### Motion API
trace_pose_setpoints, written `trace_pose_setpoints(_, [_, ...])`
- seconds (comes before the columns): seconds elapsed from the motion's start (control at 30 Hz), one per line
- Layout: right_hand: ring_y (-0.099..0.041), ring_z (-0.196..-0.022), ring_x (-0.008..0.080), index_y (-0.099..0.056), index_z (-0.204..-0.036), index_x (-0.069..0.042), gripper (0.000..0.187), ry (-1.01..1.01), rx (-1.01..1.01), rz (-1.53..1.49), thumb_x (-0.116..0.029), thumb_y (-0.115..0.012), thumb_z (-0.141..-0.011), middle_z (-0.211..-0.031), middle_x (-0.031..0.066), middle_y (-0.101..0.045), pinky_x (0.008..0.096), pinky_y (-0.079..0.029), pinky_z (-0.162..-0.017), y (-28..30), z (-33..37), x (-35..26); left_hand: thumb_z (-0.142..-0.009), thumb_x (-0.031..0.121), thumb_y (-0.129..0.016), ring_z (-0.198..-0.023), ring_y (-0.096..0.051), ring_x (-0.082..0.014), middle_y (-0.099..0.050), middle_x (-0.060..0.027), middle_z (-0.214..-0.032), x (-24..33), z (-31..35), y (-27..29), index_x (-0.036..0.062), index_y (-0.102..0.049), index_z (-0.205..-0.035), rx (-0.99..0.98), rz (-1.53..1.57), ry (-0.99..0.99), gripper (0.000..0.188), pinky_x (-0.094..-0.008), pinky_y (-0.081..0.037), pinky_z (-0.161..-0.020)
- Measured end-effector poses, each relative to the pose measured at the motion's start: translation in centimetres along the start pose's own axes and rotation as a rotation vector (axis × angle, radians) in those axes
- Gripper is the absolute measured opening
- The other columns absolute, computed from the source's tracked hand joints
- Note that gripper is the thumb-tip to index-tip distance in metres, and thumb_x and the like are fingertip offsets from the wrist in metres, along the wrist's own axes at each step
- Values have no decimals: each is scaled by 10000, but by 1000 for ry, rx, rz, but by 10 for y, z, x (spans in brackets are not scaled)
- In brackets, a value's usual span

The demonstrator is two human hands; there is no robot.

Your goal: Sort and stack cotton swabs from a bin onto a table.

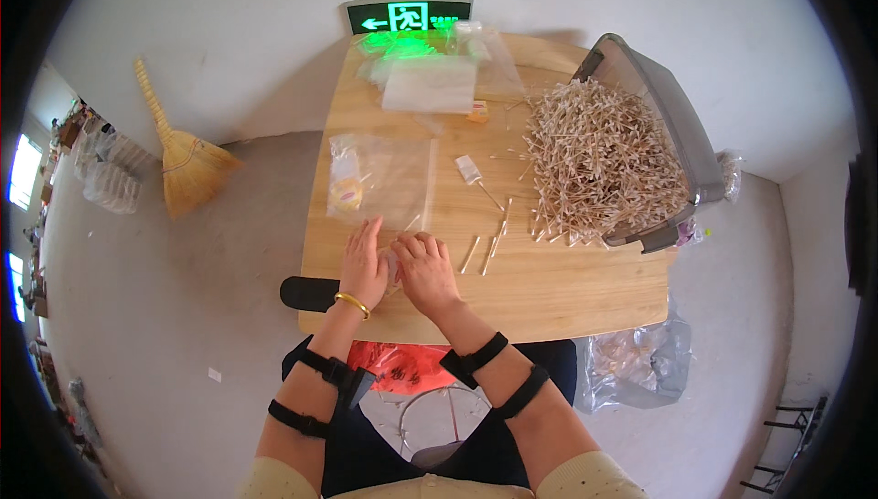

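Clear film (393,267) is held between the left hand (364,268), its fingers extended, and the right hand (426,270), its fingers curled; the exact pinch cannot be told. Loose swabs (470,255) are scattered rightward on the bench (567,298). A bag (400,171) is spread beyond, and a heap (604,160) is cradled by a tipped bin (682,126).

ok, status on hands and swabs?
Left hand, right hand together at mostly hidden pale item. Cotton swabs heaped at right. Clear plastic bag just ahead.
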State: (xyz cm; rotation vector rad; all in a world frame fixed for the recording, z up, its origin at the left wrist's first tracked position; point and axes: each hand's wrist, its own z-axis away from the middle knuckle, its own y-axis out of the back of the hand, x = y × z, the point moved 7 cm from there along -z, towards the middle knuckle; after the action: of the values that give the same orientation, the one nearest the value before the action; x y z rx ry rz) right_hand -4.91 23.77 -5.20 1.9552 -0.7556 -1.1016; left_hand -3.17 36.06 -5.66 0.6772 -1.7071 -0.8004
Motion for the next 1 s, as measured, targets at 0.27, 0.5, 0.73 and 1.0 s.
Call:
trace_pose_setpoints(0.27, [-514, -1173, 274, -607, -1222, -79, 402, 45, -138, 240, -93, -597, -821, -1184, 83, -568, 415, -402, -1029, 27, 10, 48, -998, 310, -522, -1490, -289, -297, -324, -75, -1611, -9, -25, -23, 150, -395, -1509, -208, -396, -1, 551, -539, -207, -1205])
trace_pose_setpoints(0.5, [-518, -1148, 297, -664, -1150, -76, 348, -44, -29, 238, -79, -625, -804, -1151, 92, -580, 436, -408, -1014, 81, 35, 96, -1038, 409, -444, -1487, -295, -264, -341, -87, -1602, -15, -41, -11, 140, -444, -1488, -277, -348, 87, 525, -499, -236, -1189])
trace_pose_setpoints(0.73, [-526, -1077, 313, -649, -1152, -79, 362, -181, 11, 198, -148, -735, -807, -1093, 97, -580, 451, -434, -946, 100, 1, 117, -1035, 429, -460, -1492, -287, -268, -348, -100, -1597, -25, -45, -7, 126, -481, -1457, -238, -285, -26, 520, -491, -229, -1195])
trace_pose_setpoints(1.0, [-538, -1103, 325, -662, -1176, -115, 393, -227, 40, 229, -154, -750, -795, -1141, 107, -601, 446, -460, -949, 76, -59, 149, -1007, 309, -530, -1292, -524, -335, -580, -170, -1380, -14, -9, 21, 89, -573, -1352, -107, 119, 8, 411, -461, -394, -1070])
